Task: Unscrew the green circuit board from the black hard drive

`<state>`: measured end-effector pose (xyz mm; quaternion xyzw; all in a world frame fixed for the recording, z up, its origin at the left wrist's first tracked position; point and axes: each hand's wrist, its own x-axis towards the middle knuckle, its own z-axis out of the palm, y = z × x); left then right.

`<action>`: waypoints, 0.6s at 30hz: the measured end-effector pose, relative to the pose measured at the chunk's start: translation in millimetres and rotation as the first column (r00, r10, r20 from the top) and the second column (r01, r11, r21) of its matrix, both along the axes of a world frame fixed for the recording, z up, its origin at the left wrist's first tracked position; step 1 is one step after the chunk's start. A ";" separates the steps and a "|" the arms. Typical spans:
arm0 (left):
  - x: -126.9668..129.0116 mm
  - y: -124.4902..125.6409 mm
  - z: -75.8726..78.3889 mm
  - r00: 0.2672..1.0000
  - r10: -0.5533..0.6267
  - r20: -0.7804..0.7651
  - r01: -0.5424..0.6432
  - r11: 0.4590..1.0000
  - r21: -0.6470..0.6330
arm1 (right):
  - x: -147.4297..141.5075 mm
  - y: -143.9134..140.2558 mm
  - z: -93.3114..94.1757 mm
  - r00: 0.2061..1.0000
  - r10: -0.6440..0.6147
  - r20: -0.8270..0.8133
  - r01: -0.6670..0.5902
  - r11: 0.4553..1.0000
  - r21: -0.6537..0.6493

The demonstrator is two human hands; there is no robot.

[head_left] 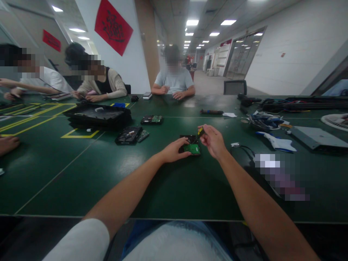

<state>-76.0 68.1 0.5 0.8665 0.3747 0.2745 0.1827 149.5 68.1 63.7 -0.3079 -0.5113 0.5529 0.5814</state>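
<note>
A hard drive [191, 147] with a green circuit board facing up lies on the dark green table [81, 174] in front of me. My left hand [174, 150] rests on its left edge, fingers pressing it down. My right hand [213, 139] hovers just right of the drive and pinches a small black and yellow tool [201, 132] above the drive's far corner. What the tool's tip touches is hidden.
Other drives [128, 135] [151, 119] and a black tray [98, 115] lie to the left. Cables [265, 119], a white glove [280, 143] and a grey case [317, 137] sit to the right. Three people sit along the far and left sides; another hand [8, 144] rests at left.
</note>
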 end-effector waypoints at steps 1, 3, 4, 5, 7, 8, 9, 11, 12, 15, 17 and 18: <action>0.1 -0.1 0.4 1.000 0.001 0.000 -0.001 1.000 0.000 | -0.1 0.0 -0.1 1.000 -0.007 0.002 0.007 1.000 0.004; 0.1 -0.5 1.1 1.000 0.002 0.000 -0.002 1.000 0.001 | -0.3 0.0 -0.6 1.000 -0.017 0.004 0.016 1.000 0.005; 0.0 -0.7 1.4 1.000 0.002 -0.001 -0.002 1.000 0.001 | -0.4 0.1 -0.9 1.000 -0.012 0.004 0.012 1.000 0.001; 0.0 -0.9 1.7 1.000 0.003 -0.004 -0.003 1.000 0.000 | -0.5 0.2 -1.3 1.000 -0.002 0.002 0.002 1.000 -0.004; -0.2 -1.1 1.9 1.000 0.006 -0.012 -0.006 1.000 -0.005 | -0.5 0.7 -2.1 1.000 0.026 -0.018 -0.026 1.000 -0.013; -0.3 -1.2 1.9 1.000 0.008 -0.015 -0.009 1.000 -0.007 | -0.4 1.0 -2.4 0.999 0.040 -0.033 -0.041 0.999 -0.016; -0.3 -1.1 1.8 1.000 0.010 -0.018 -0.010 1.000 -0.008 | -0.1 1.3 -2.7 0.997 0.053 -0.047 -0.054 0.998 -0.018; -0.1 -0.8 1.2 1.000 0.008 -0.018 -0.008 1.000 -0.007 | 0.8 1.7 -2.7 0.996 0.065 -0.065 -0.066 0.998 -0.021; 0.0 -0.6 0.7 1.000 0.007 -0.017 -0.007 1.000 -0.006 | 1.3 1.8 -2.5 0.996 0.063 -0.066 -0.064 0.998 -0.021; 0.1 -0.3 -0.3 1.000 0.009 -0.012 -0.009 1.000 -0.003 | 1.8 1.6 -1.7 0.998 0.046 -0.045 -0.047 0.999 -0.018; 0.0 -0.5 -0.4 1.000 0.008 -0.010 -0.008 1.000 -0.002 | 1.1 1.2 -1.5 0.999 0.030 -0.034 -0.031 0.999 -0.015; -0.1 -0.6 -0.2 1.000 0.007 -0.009 -0.007 1.000 -0.001 | 0.6 1.1 -1.6 0.999 0.024 -0.032 -0.024 1.000 -0.012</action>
